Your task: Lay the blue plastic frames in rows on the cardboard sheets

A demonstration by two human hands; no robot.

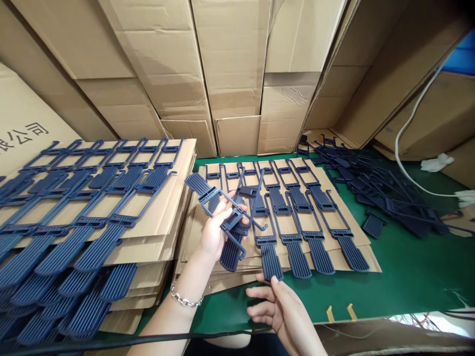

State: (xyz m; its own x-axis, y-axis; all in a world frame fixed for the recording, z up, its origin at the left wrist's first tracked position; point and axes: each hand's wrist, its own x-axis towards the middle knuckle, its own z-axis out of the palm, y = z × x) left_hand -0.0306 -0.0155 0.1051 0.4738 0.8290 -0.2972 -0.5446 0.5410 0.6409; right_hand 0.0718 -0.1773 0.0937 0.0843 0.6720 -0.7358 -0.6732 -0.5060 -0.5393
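My left hand [218, 227] is closed around dark blue plastic frame pieces with ribbed paddle ends [233, 252], held crossed over one another above a cardboard sheet. At the sheet's front edge, my right hand [276, 304] has thumb and forefinger at the ribbed tip of another dark blue frame piece [270, 257], seemingly pinching it; the remaining fingers are loosely curled. More of these pieces [322, 254] lie in rows on the same cardboard sheet [365, 257]. The held pieces partly hide those behind them.
To the left rises a stack of cardboard sheets [181, 168] layered with similar pieces. A loose heap of dark blue parts [386, 188] covers the right of the green table [419, 277]. Cardboard boxes [230, 59] wall the back. A white cable [399, 143] hangs at right; a black cable [156, 338] crosses the front.
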